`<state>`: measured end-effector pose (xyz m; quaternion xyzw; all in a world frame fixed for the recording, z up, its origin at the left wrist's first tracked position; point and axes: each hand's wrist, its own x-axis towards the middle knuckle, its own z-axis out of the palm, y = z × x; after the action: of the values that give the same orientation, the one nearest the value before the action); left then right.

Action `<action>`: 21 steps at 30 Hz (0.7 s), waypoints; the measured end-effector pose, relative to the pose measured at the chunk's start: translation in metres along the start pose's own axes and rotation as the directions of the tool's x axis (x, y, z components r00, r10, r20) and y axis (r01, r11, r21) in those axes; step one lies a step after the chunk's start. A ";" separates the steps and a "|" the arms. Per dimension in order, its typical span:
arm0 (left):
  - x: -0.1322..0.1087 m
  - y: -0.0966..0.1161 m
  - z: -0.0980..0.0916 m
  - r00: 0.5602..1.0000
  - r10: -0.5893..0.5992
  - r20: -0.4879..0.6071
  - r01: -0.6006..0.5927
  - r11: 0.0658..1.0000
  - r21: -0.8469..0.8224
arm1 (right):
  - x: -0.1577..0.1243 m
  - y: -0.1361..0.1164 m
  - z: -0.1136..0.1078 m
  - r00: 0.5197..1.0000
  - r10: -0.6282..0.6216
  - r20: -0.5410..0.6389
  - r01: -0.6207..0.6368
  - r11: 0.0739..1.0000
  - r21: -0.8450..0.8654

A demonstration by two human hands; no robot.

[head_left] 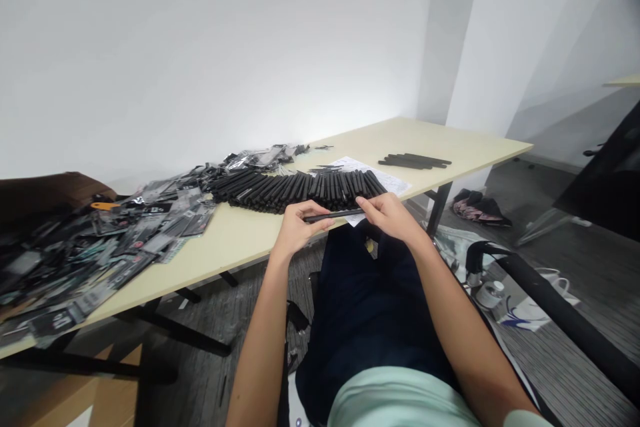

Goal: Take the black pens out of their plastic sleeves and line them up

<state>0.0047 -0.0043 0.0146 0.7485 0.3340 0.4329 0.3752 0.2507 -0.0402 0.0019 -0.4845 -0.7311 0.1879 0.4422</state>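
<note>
A thin black stick (333, 215) is held level over the table's front edge. My left hand (299, 227) pinches its left end between thumb and fingers. At its right end, my right hand (384, 215) grips it the same way. Just behind both hands lies a long row of many black sticks (280, 191), packed side by side. A white printed paper (397, 181) lies partly under the row's right end. Farther right on the table is a small group of black sticks (415, 161).
Flat plastic packets (165, 213) are heaped across the left of the table (240, 240). A brown box (60, 193) stands at the far left. Below right are a black chair armrest (550, 300), a bottle (490, 293) and a white bag (530, 313).
</note>
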 end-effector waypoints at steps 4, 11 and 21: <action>0.000 0.000 0.000 0.999 -0.024 -0.022 0.024 1.000 -0.002 | 0.000 0.007 -0.004 0.993 0.036 -0.116 -0.033 0.999 0.028; -0.002 -0.003 -0.002 0.999 -0.045 -0.003 0.045 0.998 -0.038 | 0.000 0.015 -0.013 0.972 0.105 -0.211 -0.082 0.990 0.117; -0.001 0.002 -0.006 0.999 -0.033 -0.027 0.030 0.995 -0.097 | 0.000 0.018 -0.009 0.957 0.172 -0.232 -0.101 0.952 0.289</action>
<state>-0.0011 -0.0044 0.0176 0.7178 0.3298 0.4531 0.4131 0.2679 -0.0332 -0.0053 -0.4884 -0.5997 0.2541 0.5807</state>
